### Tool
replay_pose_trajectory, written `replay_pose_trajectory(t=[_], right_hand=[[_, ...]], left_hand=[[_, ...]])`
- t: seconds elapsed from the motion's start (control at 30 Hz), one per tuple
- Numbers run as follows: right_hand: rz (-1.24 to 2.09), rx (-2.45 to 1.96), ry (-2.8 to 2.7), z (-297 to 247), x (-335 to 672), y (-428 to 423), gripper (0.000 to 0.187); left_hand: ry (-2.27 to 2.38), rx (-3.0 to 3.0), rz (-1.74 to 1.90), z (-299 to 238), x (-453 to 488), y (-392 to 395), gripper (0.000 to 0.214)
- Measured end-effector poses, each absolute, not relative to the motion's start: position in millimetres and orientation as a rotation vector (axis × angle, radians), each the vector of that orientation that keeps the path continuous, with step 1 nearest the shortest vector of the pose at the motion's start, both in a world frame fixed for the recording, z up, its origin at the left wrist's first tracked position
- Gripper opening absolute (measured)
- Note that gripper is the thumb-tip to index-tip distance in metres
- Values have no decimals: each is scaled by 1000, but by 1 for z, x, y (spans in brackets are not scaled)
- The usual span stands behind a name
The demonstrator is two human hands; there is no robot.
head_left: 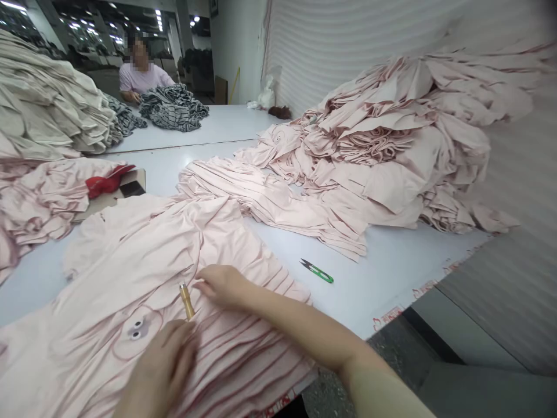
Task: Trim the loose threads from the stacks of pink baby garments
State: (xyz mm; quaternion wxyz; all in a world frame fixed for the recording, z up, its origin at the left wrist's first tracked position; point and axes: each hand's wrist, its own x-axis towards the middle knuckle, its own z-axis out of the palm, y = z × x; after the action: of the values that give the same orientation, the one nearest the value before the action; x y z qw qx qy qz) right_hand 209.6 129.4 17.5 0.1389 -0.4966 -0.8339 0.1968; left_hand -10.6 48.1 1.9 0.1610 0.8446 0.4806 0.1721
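Note:
A layered stack of pale pink garments (243,249) is spread in front of me, with a round cartoon face with two eyes (138,330) printed on the top piece. My left hand (163,363) rests low on the stack, fingers closed at the lower end of a small wooden-handled tool (186,301) with a metal end pointing away from me. Just right of that metal end, my right hand (224,286) has its fingertips pinched together on the pink cloth. Green-handled thread snips (317,271) lie on the white table to the right.
A large pink heap (391,151) fills the right rear. Pale green cloth (47,104) is piled at far left, beside pink cloth, a red item (107,183) and a dark flat object (131,189). Across the table (235,119), a person (145,75) sits behind striped fabric (174,107).

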Motion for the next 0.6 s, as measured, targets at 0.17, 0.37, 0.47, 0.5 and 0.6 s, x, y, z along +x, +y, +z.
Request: replay_pose_trajectory(t=[0.17, 0.37, 0.47, 0.5, 0.6], right_hand=[[739, -1477, -2346, 16, 162, 149, 28], [639, -1716, -1786, 19, 287, 93, 38], [569, -1882, -1645, 16, 325, 32, 33], [548, -1925, -1620, 15, 328, 13, 28], [469, -2012, -1616, 16, 322, -17, 17]], left_hand=[[1381, 2322, 208, -20, 26, 48, 32], [1205, 2439, 290, -5, 58, 64, 31], [1025, 2536, 241, -2, 112, 77, 31], [991, 2574, 195, -5, 128, 80, 31], [957, 2646, 205, -24, 158, 91, 29]])
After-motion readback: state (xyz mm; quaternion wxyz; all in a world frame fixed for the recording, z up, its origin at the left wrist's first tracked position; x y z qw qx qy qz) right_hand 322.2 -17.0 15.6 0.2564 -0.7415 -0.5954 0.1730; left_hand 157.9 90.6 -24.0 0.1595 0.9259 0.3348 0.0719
